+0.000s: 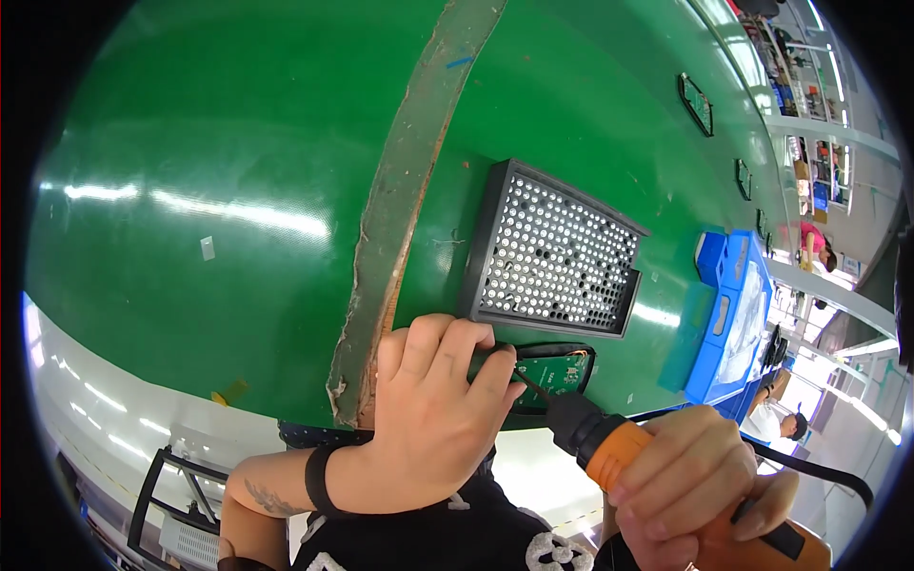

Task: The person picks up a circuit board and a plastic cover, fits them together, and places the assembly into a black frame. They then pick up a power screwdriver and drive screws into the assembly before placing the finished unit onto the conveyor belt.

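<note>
We take the black rectangular tray (486, 243) of rowed small silver heads, probably screws, as our landmark on the green-topped bench (238, 314). Just on its near side we find the black shallow housing (557, 346), with a green printed circuit board (555, 371) lying inside. The right hand (690, 476), to the tray's near right, has its fingers wrapped firmly round an orange-and-black power screwdriver (614, 452), whose tip points at the housing's left part. The left hand (443, 390), at the tray's near-left corner, has its fingers curled over the housing's left end; their grip is partly hidden, so we cannot tell how firmly they close or on what. We judge the work under way: the board is in place, while fastening looks unfinished. Seated screws cannot be counted. Most tray positions appear filled; scattered dark ones look vacant.
</note>
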`<state>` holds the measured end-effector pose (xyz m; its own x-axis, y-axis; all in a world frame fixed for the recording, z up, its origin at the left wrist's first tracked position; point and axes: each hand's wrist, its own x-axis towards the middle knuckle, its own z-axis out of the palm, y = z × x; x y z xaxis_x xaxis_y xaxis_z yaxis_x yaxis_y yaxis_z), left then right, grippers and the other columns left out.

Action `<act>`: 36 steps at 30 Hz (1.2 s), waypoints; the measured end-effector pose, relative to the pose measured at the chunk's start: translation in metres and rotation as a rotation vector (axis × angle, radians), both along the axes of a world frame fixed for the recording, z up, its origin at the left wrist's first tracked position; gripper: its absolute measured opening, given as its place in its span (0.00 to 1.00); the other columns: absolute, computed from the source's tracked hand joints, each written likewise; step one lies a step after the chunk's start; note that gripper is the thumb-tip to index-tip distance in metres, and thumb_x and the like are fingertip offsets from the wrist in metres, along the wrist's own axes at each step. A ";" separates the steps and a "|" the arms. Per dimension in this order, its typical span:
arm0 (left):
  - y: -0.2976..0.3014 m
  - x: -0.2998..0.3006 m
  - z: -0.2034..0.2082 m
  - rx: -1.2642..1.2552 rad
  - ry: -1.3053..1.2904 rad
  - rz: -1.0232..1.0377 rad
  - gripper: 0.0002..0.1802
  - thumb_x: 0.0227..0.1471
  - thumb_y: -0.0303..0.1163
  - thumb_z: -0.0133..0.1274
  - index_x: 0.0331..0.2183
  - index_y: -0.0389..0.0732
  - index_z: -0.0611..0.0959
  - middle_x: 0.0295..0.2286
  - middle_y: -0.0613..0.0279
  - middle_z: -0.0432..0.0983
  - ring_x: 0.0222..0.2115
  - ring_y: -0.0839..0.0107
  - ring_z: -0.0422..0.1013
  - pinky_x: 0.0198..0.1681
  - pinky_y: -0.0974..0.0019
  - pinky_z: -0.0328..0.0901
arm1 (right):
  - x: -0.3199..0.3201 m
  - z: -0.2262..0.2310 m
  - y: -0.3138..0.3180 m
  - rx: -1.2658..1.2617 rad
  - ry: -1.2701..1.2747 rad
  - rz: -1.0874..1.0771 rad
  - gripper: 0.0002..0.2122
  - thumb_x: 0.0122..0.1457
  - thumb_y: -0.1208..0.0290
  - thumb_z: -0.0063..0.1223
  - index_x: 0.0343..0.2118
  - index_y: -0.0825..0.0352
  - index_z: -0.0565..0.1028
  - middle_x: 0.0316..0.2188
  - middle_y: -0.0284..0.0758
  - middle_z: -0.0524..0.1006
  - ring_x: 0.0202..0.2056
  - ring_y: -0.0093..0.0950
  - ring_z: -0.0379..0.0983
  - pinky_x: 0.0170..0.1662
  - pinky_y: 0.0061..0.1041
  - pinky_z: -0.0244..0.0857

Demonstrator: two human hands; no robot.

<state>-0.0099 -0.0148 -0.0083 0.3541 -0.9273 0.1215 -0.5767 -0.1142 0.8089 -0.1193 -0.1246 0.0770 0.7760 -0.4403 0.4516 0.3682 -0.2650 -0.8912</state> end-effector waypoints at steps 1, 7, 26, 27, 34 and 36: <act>0.000 0.000 0.001 -0.010 0.001 -0.003 0.21 0.27 0.29 0.63 0.31 0.42 0.78 0.32 0.64 0.66 0.35 0.61 0.62 0.34 0.60 0.52 | 0.001 0.002 0.002 -0.010 0.001 -0.003 0.21 0.52 0.72 0.53 0.48 0.61 0.60 0.19 0.32 0.70 0.14 0.22 0.68 0.15 0.22 0.67; -0.001 -0.009 0.008 -0.021 -0.053 -0.012 0.18 0.30 0.29 0.61 0.30 0.40 0.77 0.34 0.61 0.67 0.38 0.61 0.62 0.36 0.60 0.54 | -0.012 -0.001 0.002 -0.042 -0.062 -0.032 0.22 0.53 0.72 0.51 0.48 0.62 0.55 0.17 0.30 0.63 0.16 0.26 0.63 0.19 0.22 0.62; -0.014 -0.016 0.044 0.175 0.009 -0.457 0.25 0.38 0.27 0.58 0.41 0.34 0.71 0.34 0.52 0.69 0.36 0.54 0.65 0.42 0.58 0.60 | -0.122 0.023 -0.074 0.265 0.699 -0.211 0.29 0.50 0.82 0.48 0.57 0.71 0.55 0.47 0.44 0.69 0.42 0.32 0.71 0.46 0.30 0.64; -0.013 -0.015 0.041 0.220 0.088 -0.445 0.25 0.38 0.26 0.58 0.42 0.33 0.71 0.33 0.52 0.69 0.33 0.53 0.66 0.40 0.59 0.61 | -0.134 0.035 -0.083 0.277 0.652 -0.222 0.25 0.51 0.81 0.48 0.54 0.72 0.59 0.46 0.42 0.70 0.45 0.32 0.69 0.47 0.29 0.64; -0.006 -0.013 0.014 0.065 0.270 -0.270 0.23 0.43 0.23 0.54 0.44 0.33 0.68 0.37 0.51 0.69 0.33 0.60 0.69 0.38 0.63 0.64 | -0.303 -0.007 -0.207 -0.793 1.304 -1.287 0.28 0.40 0.69 0.59 0.48 0.67 0.67 0.40 0.46 0.72 0.45 0.41 0.68 0.48 0.32 0.63; -0.005 -0.009 0.005 0.091 0.360 -0.177 0.23 0.44 0.22 0.53 0.44 0.33 0.68 0.38 0.51 0.69 0.35 0.62 0.70 0.39 0.63 0.64 | -0.307 -0.025 -0.222 -0.803 1.386 -1.182 0.26 0.40 0.69 0.59 0.47 0.67 0.68 0.39 0.47 0.73 0.44 0.41 0.68 0.47 0.33 0.63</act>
